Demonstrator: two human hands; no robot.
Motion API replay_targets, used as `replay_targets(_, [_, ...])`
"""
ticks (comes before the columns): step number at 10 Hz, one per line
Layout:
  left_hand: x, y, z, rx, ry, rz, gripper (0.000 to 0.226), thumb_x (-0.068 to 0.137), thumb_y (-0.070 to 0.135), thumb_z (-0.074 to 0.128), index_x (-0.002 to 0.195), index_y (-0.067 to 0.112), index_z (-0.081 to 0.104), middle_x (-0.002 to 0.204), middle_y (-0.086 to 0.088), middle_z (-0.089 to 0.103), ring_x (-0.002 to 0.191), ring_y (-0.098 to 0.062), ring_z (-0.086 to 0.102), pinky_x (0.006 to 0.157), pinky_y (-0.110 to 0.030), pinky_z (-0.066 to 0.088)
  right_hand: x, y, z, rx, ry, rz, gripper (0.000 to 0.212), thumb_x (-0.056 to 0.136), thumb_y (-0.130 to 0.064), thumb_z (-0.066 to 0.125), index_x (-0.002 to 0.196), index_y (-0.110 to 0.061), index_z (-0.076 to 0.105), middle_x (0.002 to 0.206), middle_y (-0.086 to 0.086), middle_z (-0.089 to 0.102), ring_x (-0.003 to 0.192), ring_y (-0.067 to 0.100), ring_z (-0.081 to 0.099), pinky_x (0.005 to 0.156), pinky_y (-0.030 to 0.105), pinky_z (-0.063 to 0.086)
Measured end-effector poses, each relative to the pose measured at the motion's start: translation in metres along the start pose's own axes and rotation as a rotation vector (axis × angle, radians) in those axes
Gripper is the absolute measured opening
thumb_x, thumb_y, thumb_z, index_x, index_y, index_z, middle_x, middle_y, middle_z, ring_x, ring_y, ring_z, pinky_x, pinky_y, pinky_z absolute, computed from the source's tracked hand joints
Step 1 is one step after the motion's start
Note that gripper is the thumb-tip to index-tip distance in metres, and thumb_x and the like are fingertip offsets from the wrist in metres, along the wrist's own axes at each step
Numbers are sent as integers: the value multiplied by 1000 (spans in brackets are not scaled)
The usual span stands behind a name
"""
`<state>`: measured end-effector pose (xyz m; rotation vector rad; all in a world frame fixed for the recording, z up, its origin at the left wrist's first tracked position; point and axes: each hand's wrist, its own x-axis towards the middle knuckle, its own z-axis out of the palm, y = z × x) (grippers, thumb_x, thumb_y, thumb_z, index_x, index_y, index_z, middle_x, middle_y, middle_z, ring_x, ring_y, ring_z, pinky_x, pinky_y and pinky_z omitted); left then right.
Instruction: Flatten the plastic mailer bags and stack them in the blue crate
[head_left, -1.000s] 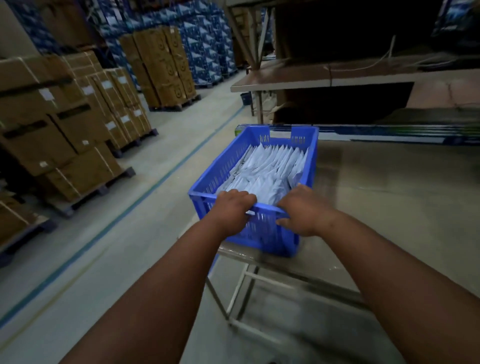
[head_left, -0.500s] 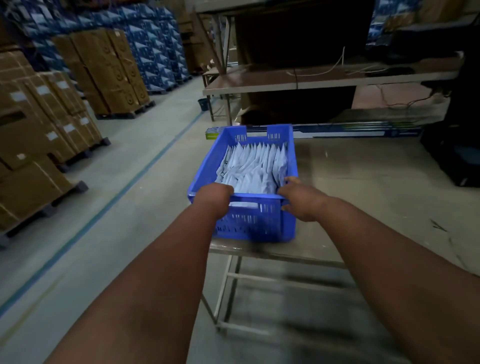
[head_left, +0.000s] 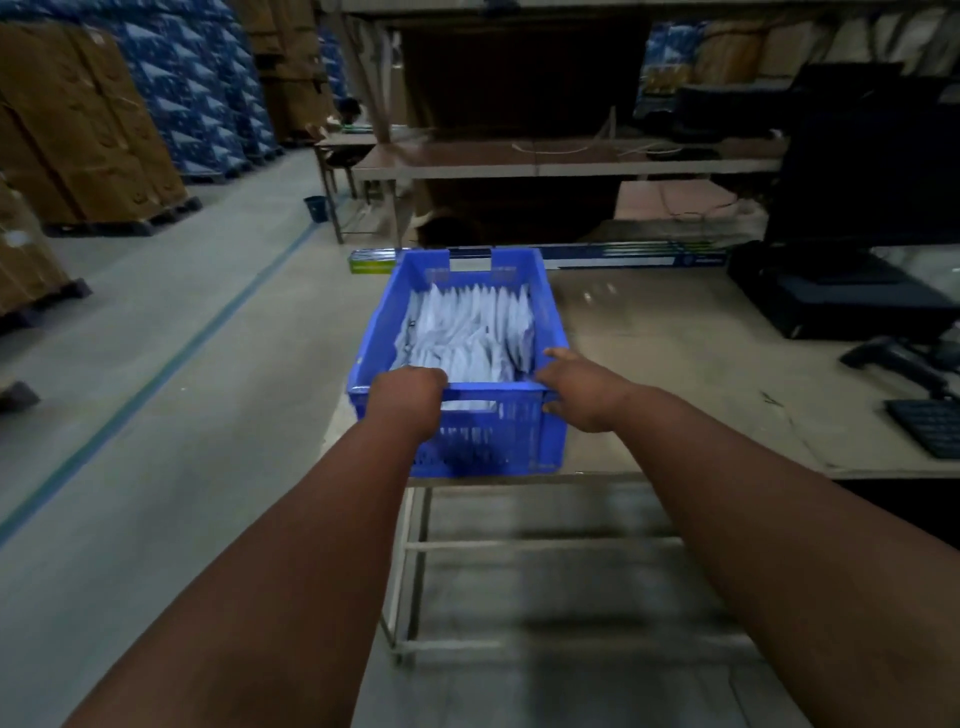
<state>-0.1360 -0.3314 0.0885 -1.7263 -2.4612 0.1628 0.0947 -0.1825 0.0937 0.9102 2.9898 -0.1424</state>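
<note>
A blue crate is seen resting on the near left corner of a desk, its near wall level with the desk's front edge. The crate is filled with white plastic mailer bags, which are stood on edge in a close row running from the near wall towards the far wall; the picture is too blurred for single bags to be counted. The near rim of the crate is held at both ends. The left hand is laid over the near left corner, its fingers curled over the rim and hidden inside, so the grip is closed on the crate. The right hand is set at the near right corner, the thumb lying along the top of the rim and the fingers wrapped round the outside of the wall, so this grip too is holding the crate. Both forearms are stretched forward from the bottom of the view. A long flat box is laid along the far edge of the desk, just behind the crate. A dark monitor, a handheld scanner and a keyboard are placed at the right of the desk, well apart from the crate. Stacked cardboard cartons are stood on pallets across the aisle at the left
</note>
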Motion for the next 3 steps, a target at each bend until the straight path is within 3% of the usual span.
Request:
replay_targets(1, [-3, 6, 3, 31, 71, 23, 35, 77, 23, 72, 109, 26, 57, 108, -3, 69, 103, -30, 67, 83, -40, 50, -5, 3, 10, 18, 48, 41, 34, 99, -26, 70, 126, -6, 64, 147, 18, 55, 158, 34, 21, 124, 43, 29])
replay_targets(2, [-18, 9, 17, -19, 262, 20, 52, 71, 33, 68, 120, 22, 55, 117, -7, 62, 109, -35, 61, 94, -49, 47, -20, 0, 19, 111, 179, 19, 51, 96, -26, 74, 141, -9, 56, 163, 17, 38, 160, 34, 15, 128, 49, 24])
replay_targets(3, [-39, 42, 38, -93, 392, 145, 93, 78, 55, 59, 158, 15, 35, 163, -17, 34, 153, -37, 30, 124, -63, 16, -46, 8, 38, 149, 299, 62, 84, 97, -34, 72, 165, -18, 27, 176, 7, 7, 163, 24, 4, 130, 42, 17])
